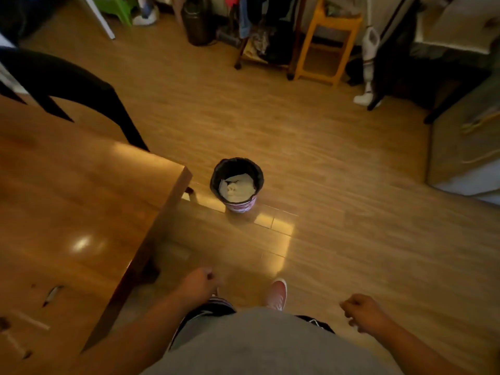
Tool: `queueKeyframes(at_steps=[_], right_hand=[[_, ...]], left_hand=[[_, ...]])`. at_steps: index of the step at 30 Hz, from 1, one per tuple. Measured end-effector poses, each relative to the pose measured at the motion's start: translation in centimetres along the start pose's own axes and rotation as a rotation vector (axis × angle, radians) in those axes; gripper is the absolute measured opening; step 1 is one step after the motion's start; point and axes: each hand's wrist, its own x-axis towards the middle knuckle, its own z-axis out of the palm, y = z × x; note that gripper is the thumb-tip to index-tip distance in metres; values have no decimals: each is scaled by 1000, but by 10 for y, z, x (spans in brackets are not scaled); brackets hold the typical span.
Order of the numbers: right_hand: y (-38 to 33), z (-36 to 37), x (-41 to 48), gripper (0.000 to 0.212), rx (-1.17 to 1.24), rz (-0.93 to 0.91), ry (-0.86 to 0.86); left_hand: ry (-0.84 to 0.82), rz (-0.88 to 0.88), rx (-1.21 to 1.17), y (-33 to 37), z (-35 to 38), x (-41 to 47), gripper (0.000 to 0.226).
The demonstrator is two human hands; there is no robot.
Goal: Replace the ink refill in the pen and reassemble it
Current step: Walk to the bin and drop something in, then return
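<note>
My left hand (198, 283) hangs in front of my body beside the table's corner, with its fingers curled into a fist. Blur hides whether anything is inside it. My right hand (362, 313) hangs at my right side, fingers loosely curled, with nothing visible in it. Blurred pen parts lie on the wooden table (81, 212) at the lower left: a short dark-and-white piece (52, 294), a thin pale rod (32, 321) and another pale piece (15, 345).
A small bin (237, 184) with a black liner and white paper inside stands on the wooden floor just past the table's corner. A black chair (81, 96) is behind the table. A yellow stool (328, 41) and a clothes rack stand at the far wall.
</note>
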Motion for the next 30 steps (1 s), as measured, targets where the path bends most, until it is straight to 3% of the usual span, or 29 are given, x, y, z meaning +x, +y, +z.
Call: queueKeyframes(at_steps=[6, 17, 24, 27, 30], right_hand=[[-30, -57, 37, 21, 96, -65, 40], [-178, -185, 149, 18, 175, -133, 104], [-221, -266, 157, 20, 160, -69, 100], [-228, -299, 167, 21, 163, -31, 99], [-238, -336, 192, 20, 155, 27, 99]], left_hand=[[43, -13, 11, 56, -10, 30, 25], [-29, -123, -23, 135, -68, 144, 22], [-86, -36, 130, 267, -139, 214, 19], [-58, 0, 115, 332, -158, 243, 28], [-53, 57, 60, 389, -171, 268, 20]])
